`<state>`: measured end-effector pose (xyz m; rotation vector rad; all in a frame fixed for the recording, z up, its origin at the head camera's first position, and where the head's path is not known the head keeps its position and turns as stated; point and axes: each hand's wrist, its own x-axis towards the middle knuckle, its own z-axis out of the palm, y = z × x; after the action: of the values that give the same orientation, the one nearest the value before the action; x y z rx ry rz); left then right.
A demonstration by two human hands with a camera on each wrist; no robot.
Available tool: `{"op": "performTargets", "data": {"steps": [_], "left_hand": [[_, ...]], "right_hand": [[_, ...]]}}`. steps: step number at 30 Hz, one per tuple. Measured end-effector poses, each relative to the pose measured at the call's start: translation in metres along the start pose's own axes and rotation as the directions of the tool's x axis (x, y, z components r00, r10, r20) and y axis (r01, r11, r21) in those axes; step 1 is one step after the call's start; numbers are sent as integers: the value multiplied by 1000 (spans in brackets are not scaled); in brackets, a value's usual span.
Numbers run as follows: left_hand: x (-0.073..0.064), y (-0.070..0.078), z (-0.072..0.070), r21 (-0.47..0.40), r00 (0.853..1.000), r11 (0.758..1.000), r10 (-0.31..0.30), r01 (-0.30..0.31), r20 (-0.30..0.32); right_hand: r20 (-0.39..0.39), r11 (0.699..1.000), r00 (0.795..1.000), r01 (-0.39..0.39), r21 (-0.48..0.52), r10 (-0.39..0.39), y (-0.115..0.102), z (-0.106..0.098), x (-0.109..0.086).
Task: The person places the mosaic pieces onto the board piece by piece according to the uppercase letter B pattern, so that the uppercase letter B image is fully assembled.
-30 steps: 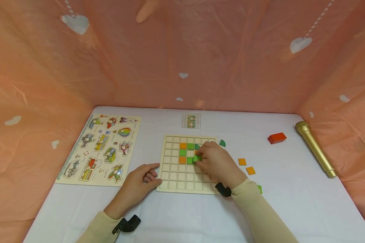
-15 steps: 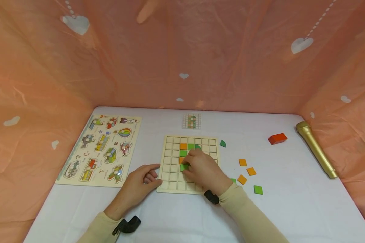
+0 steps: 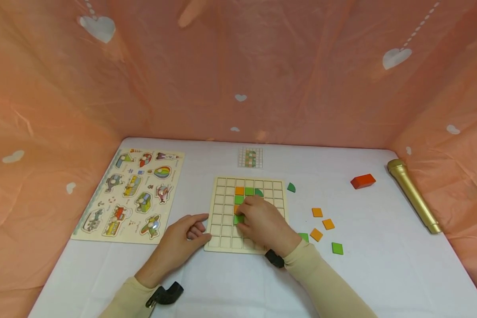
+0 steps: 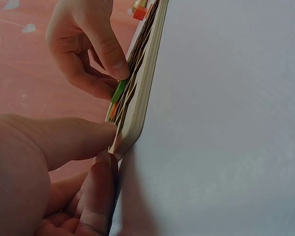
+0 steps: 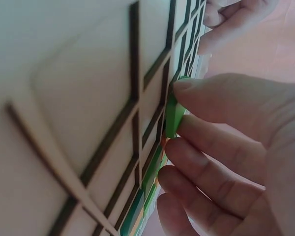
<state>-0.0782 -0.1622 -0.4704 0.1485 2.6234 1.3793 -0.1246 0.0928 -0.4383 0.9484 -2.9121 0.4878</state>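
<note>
In the head view, a wooden grid board [image 3: 222, 229] lies on the white table. My left hand [image 3: 183, 236] rests at its left edge, with index fingertip and thumb touching the rim and the other fingers bent. Over the middle of the board, my right hand [image 3: 266, 221] pinches a green square tile [image 5: 173, 110] between thumb and fingers; the right wrist view shows it tilted against the grid. Set in the board are an orange square [image 3: 240, 191], green squares [image 3: 249, 191] and a dark green quarter-round [image 3: 259, 192]. The right hand hides several cells.
Loose orange tiles [image 3: 317, 212], green tiles [image 3: 337, 248] and a dark green quarter-round piece [image 3: 291, 187] lie right of the board. Behind it is a small pattern card [image 3: 250, 157]. A picture puzzle [image 3: 137, 198], red block [image 3: 363, 181] and gold microphone [image 3: 413, 196] stand farther out.
My right hand has moved left and nearer on the board, carrying the green tile to below the left orange one. In the last half second it has barely moved. The left hand stays put.
</note>
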Motion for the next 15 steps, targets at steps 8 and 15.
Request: {"op": "performTargets", "data": {"steps": [8,15], "left_hand": [[1,0,0,1,1000,1000,6,-6,3],[0,0,0,8,1000,1000,-4,4,4]], "right_hand": [[8,1000,1000,-12,-1,12,-1,0,0],[-8,1000,1000,-10,-3,10,2,-2,0]]}}
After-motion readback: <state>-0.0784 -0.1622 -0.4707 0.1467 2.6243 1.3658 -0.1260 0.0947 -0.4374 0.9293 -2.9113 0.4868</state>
